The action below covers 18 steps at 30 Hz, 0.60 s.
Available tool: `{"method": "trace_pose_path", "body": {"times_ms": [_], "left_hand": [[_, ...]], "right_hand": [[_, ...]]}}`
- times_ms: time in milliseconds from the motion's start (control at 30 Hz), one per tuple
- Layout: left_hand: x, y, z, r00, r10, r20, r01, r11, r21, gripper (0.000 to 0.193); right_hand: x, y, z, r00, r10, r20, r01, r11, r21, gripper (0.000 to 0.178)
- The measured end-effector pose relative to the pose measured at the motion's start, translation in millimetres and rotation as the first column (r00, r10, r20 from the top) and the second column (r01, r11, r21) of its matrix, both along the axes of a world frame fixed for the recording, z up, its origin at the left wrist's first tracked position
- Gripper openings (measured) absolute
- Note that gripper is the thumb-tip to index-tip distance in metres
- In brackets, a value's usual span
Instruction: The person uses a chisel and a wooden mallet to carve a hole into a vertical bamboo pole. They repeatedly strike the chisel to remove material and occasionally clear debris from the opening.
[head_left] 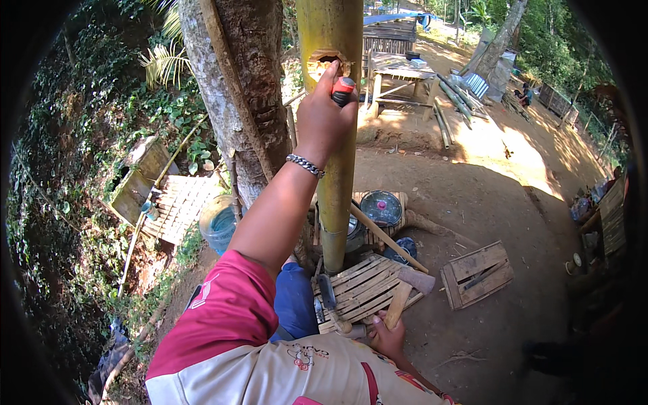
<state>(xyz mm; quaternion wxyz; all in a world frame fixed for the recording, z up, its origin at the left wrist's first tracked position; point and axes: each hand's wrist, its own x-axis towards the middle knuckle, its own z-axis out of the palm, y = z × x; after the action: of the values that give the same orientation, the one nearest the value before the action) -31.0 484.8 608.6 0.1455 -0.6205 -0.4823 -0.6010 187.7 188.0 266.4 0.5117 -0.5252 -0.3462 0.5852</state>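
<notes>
- Gripping a red-and-black tool handle (343, 90), the left hand (324, 121) is raised high against the tall yellow-green bamboo pole (335, 169), its fingers curled tight round the handle and the thumb lying up along the pole.
- The handle's tip sits at the lower edge of a ragged, pale-rimmed hole (329, 62) cut in the pole's face; whatever blade it has is hidden in the hole.
- A silver chain bracelet (305, 165) circles that wrist.
- The pole stands upright just right of a grey rough-barked tree trunk (229, 88), with only a narrow gap between them.
- Low down, the right hand (388, 335) has its fingers wrapped round the wooden handle of a hammer (407, 289), whose dark head lies over the right edge of a slatted bamboo mat (361, 287).
- The pole's foot meets that mat's upper edge.
- A small wooden slat crate (477, 273) rests apart to the right on bare brown earth (486, 202), which stretches wide and open on that side.
- Left of the trunk the ground falls away into leafy green growth, with a clear blue-tinted plastic bucket (217, 223) near the trunk's base.
</notes>
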Motion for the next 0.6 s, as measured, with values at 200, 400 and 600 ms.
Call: {"method": "trace_pose_path", "body": {"times_ms": [200,400,600], "left_hand": [[15.5,-9.8,10.6,0.999,-0.035,-0.006,0.033,0.97,-0.241,0.088],[32.9,9.1,7.8,0.935,-0.251,0.251,0.295,0.943,-0.155,0.099],[39.2,-8.2,-0.4,0.932,-0.249,0.265,0.282,0.955,-0.096,0.083]], "right_hand": [[1.3,-0.7,12.0,1.0,0.029,0.008,-0.029,0.998,-0.053,0.031],[0.0,0.3,7.8,0.998,0.049,0.024,-0.049,0.998,-0.031,0.031],[-3.2,-0.6,10.3,1.0,0.014,-0.019,-0.014,1.0,-0.011,0.028]]}}
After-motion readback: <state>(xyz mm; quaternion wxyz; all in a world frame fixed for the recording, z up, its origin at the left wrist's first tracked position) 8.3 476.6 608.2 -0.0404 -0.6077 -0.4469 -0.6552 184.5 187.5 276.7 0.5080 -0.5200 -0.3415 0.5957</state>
